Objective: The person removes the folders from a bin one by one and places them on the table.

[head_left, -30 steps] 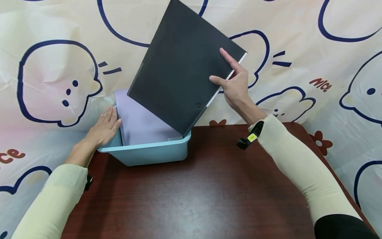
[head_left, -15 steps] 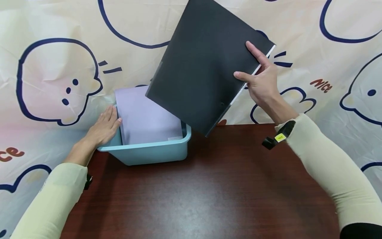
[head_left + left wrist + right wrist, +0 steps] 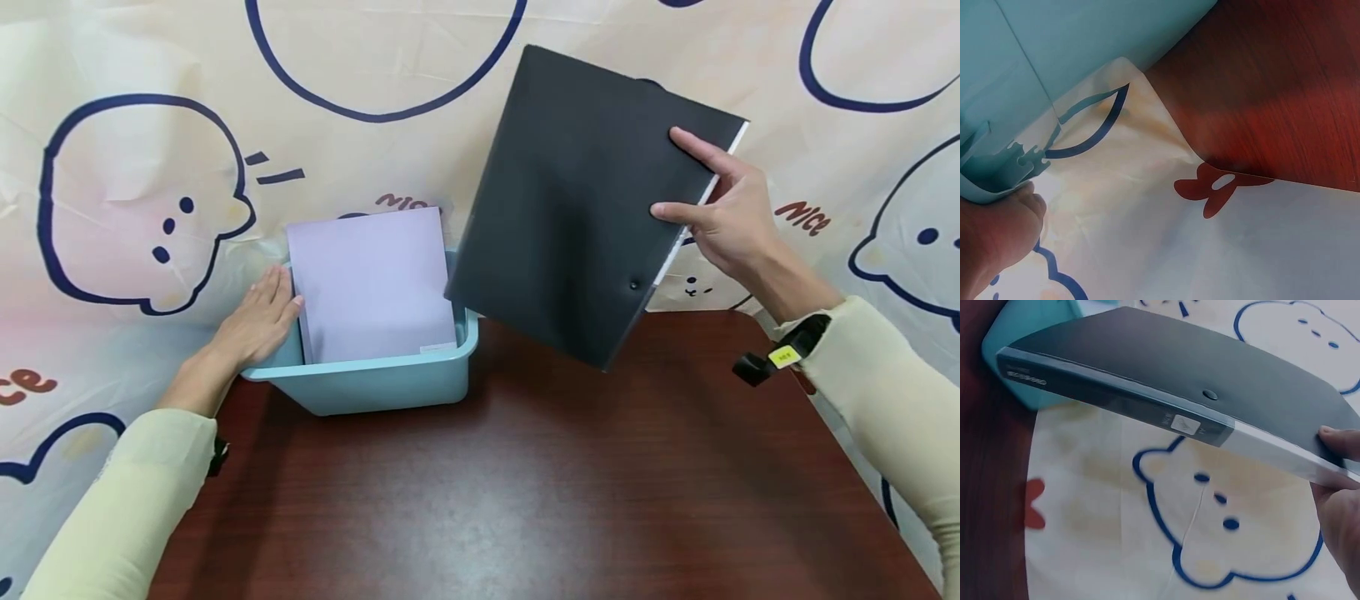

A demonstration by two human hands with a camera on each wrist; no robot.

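Observation:
In the head view, my right hand (image 3: 738, 217) grips a black file folder (image 3: 592, 200) by its white-edged spine, with thumb and index finger across its front. The folder is held tilted in the air, right of a light-blue plastic bin (image 3: 375, 392). The right wrist view shows the folder's spine with a small white label (image 3: 1185, 424) and a round hole. My left hand (image 3: 258, 325) holds the bin's left rim; the left wrist view shows that hand (image 3: 1000, 231) at the rim's underside. A pale purple folder (image 3: 371, 283) stands in the bin, leaning back.
The bin stands at the back left of a dark brown wooden table (image 3: 480, 500). Behind it hangs a cream cloth (image 3: 360, 50) with blue cartoon outlines. Black straps with cameras are on both wrists.
My right hand has carried the black folder to the right, from over the bin to beside it, and turned it more upright. More of the purple folder shows. My left hand has stayed in place.

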